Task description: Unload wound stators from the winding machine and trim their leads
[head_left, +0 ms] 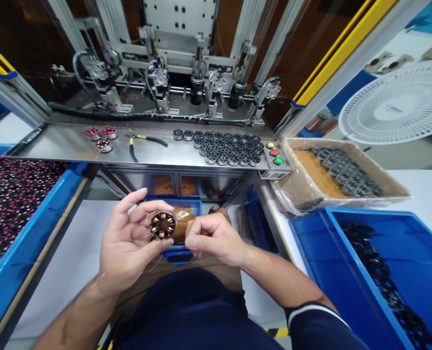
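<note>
Between the fingertips and thumb of my left hand is a round motor stator, its copper windings facing me. Fine loose copper wires stray from it, beside my left fingers and below. My right hand is closed in a pinch just right of the stator, apart from it; whatever sits in the pinch is too small to make out. Ahead on the metal ledge lie green-and-black-handled wire cutters. Left of them stand a stator with copper windings and two reddish wound ones.
Rows of black stators stand on the ledge by a button box, before a winding machine. A blue crate of wound stators is left. At right are a lined carton, another blue crate and a fan.
</note>
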Tool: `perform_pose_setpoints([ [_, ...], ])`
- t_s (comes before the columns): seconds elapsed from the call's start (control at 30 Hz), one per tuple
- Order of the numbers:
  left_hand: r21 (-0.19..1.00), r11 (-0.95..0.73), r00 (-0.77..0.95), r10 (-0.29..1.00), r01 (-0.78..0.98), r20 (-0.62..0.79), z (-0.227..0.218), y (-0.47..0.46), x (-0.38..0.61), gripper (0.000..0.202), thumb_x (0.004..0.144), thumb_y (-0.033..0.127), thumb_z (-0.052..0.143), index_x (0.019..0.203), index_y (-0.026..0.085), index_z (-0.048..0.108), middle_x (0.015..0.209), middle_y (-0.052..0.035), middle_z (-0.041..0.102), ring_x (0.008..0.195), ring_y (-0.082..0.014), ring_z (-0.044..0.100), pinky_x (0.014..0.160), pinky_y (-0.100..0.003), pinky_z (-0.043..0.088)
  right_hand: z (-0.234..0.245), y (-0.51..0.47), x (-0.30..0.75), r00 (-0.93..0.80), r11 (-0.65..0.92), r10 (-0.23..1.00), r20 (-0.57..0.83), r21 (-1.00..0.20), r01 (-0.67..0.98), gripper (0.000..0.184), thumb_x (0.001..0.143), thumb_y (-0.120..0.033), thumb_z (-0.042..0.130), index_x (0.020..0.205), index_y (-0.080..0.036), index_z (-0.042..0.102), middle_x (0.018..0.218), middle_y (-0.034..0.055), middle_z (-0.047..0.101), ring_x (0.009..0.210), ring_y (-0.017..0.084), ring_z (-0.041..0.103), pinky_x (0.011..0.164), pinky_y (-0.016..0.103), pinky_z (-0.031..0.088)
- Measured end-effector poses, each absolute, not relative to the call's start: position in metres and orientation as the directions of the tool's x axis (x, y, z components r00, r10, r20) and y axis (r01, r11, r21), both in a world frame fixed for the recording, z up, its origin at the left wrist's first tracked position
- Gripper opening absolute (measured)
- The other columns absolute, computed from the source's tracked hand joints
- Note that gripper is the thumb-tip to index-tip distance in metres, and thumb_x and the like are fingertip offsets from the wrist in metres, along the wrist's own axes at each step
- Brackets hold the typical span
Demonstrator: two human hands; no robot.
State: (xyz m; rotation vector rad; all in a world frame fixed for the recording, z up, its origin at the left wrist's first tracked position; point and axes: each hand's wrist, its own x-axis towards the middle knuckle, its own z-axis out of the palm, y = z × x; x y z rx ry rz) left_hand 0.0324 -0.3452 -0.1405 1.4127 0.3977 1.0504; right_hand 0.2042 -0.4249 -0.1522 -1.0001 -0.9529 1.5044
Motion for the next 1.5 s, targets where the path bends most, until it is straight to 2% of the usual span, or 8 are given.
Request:
perform_pose_setpoints([
  [0.17,0.903,-0.250,0.510,0.758,-0.348,0.407,-0.139,-0.346,0.030,0.078,0.072,-0.005,0.072,0.136,0.033,0.048,0.113,-0.0023,0.073,0.096,-0.0126,0.072,0.081,-0.020,0.060,-0.154,-0.431,0.221,-0.099,-0.089,0.992,-0.075,-0.984,-0.151,0.032,0.069,-0.041,0.084,0.071,-0.015,0.065,0.064,-0.0015,0.061,0.055,0.009,0.054,0.053,0.022,0.042],
  [0.37,0.880,-0.379,0.504,0.721,-0.288,0.476,-0.143,-0.355,0.030,0.084,0.074,-0.009,0.068,0.142,0.034,0.043,0.119,-0.0009,0.072,0.104,-0.0136,0.071,0.089,-0.021,0.059,-0.116,-0.424,0.224,0.089,0.261,0.960,0.267,-0.963,0.073,0.038,0.061,-0.035,0.090,0.079,-0.018,0.061,0.075,-0.0012,0.060,0.069,0.012,0.054,0.067,0.028,0.045],
  [0.57,0.922,-0.257,0.535,0.755,-0.291,0.379,-0.141,-0.357,0.028,0.078,0.078,-0.006,0.067,0.140,0.037,0.045,0.118,-0.0006,0.073,0.106,-0.0134,0.071,0.089,-0.021,0.059,-0.118,-0.418,0.201,0.133,0.223,0.966,0.223,-0.975,0.008,0.027,0.083,-0.038,0.072,0.072,-0.018,0.059,0.072,-0.0001,0.060,0.068,0.013,0.054,0.067,0.030,0.044],
  [0.83,0.961,0.003,0.656,0.731,-0.277,0.187,-0.145,-0.344,0.025,0.040,0.083,0.007,0.069,0.119,0.022,0.065,0.125,-0.0099,0.070,0.100,-0.0166,0.073,0.085,-0.020,0.060,-0.136,-0.421,0.193,0.252,0.234,0.949,0.191,-0.960,-0.156,0.017,0.086,-0.026,0.068,0.074,-0.018,0.059,0.072,-0.0008,0.062,0.068,0.012,0.058,0.066,0.027,0.046],
  [1.0,0.920,0.118,0.675,0.715,-0.373,0.182,-0.150,-0.344,0.033,0.052,0.074,0.027,0.082,0.123,0.021,0.065,0.128,-0.0114,0.067,0.104,-0.0211,0.071,0.087,-0.024,0.061,-0.143,-0.424,0.187,0.281,0.252,0.935,0.218,-0.963,-0.091,0.018,0.086,-0.029,0.068,0.074,-0.019,0.058,0.072,-0.0012,0.060,0.069,0.012,0.056,0.068,0.029,0.045],
  [1.2,0.928,-0.295,0.411,0.835,-0.226,0.365,-0.151,-0.357,0.041,0.051,0.071,0.001,0.078,0.115,0.025,0.069,0.110,0.0004,0.072,0.100,-0.0096,0.070,0.090,-0.013,0.055,-0.152,-0.427,0.185,0.298,0.249,0.929,0.221,-0.967,-0.061,0.020,0.087,-0.033,0.067,0.077,-0.020,0.056,0.074,-0.0005,0.056,0.071,0.014,0.052,0.071,0.032,0.044],
  [1.33,0.863,-0.458,0.364,0.782,-0.214,0.506,-0.150,-0.365,0.041,0.064,0.065,-0.006,0.078,0.120,0.024,0.064,0.107,0.0003,0.075,0.094,-0.0115,0.072,0.087,-0.019,0.059,-0.147,-0.424,0.187,0.239,0.327,0.924,0.297,-0.940,-0.098,0.025,0.082,-0.038,0.073,0.088,-0.022,0.055,0.084,0.0002,0.056,0.077,0.015,0.054,0.073,0.032,0.045],
  [1.5,0.824,-0.525,0.372,0.737,-0.212,0.565,-0.150,-0.364,0.040,0.055,0.063,-0.007,0.078,0.110,0.020,0.067,0.106,-0.0021,0.075,0.101,-0.0159,0.071,0.089,-0.024,0.060,-0.147,-0.424,0.180,0.245,0.326,0.928,0.281,-0.930,-0.169,0.020,0.092,-0.036,0.061,0.082,-0.021,0.052,0.081,-0.0004,0.052,0.075,0.013,0.050,0.073,0.031,0.044],
])
